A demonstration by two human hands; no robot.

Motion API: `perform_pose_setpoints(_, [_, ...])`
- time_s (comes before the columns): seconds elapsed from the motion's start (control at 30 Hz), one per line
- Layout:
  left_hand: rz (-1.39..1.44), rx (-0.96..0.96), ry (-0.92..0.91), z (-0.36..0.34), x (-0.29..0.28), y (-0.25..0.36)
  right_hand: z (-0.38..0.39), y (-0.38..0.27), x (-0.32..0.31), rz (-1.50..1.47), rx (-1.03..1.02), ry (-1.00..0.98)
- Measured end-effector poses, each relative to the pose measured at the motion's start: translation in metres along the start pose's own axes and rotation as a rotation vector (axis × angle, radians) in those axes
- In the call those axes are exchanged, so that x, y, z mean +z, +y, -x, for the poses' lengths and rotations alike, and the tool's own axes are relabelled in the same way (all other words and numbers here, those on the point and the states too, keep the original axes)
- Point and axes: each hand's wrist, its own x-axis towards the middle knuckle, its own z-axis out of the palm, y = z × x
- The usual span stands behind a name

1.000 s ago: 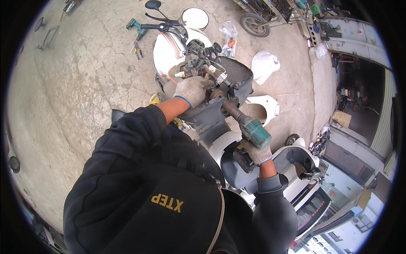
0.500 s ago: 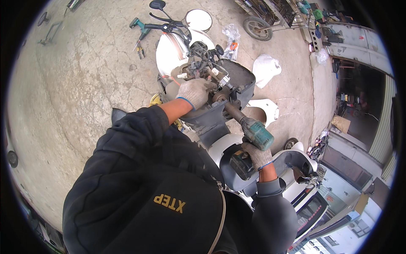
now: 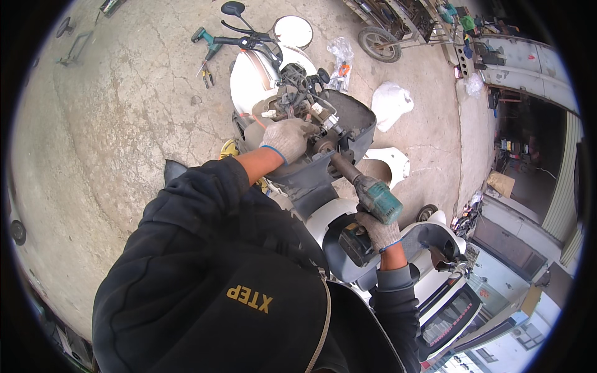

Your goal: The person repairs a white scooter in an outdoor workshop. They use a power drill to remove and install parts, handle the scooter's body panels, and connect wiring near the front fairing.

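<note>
My right hand (image 3: 377,231), in a knitted glove, grips a teal-and-black impact wrench (image 3: 380,200); its long socket reaches up-left into the steering column (image 3: 324,144) of a stripped scooter. My left hand (image 3: 286,138), also gloved, has its fingers curled among the parts just left of the socket; what they hold is hidden. Around it sit a dark plastic leg shield (image 3: 348,109), exposed wiring (image 3: 289,102), white front bodywork (image 3: 245,81) and a handlebar with mirror (image 3: 252,40).
A teal drill (image 3: 206,38) and pliers (image 3: 206,78) lie on the concrete. Plastic-bagged parts (image 3: 341,62), a white bundle (image 3: 390,104), a white panel (image 3: 398,163) and a round white piece (image 3: 292,30) are nearby. A second scooter (image 3: 429,248) stands right; a wheeled metal frame (image 3: 379,40) stands behind.
The scooter, wrench and both hands appear slightly farther right and lower than a second ago; the background shifts similarly. My hands' holds look the same.
</note>
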Motion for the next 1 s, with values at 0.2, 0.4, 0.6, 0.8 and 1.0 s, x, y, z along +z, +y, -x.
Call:
perform_pose_setpoints(0.2, [0.015, 0.009, 0.012, 0.0, 0.0, -0.002, -0.002, 0.006, 0.0, -0.015, 0.033, -0.001])
perform_pose_setpoints(0.4, [-0.097, -0.004, -0.049, 0.002, -0.003, 0.002, -0.001, 0.008, -0.003, -0.017, -0.002, -0.016])
perform_pose_setpoints(0.6, [-0.132, 0.045, -0.068, 0.004, -0.016, 0.009, -0.002, 0.012, -0.001, 0.071, -0.106, 0.019])
perform_pose_setpoints(0.8, [0.05, 0.094, -0.135, -0.003, 0.013, -0.015, -0.016, 0.03, -0.005, 0.135, -0.159, -0.017])
perform_pose_setpoints(1.0, [0.416, 0.115, -0.169, -0.014, 0.038, -0.039, -0.018, 0.039, -0.009, 0.181, -0.236, -0.008])
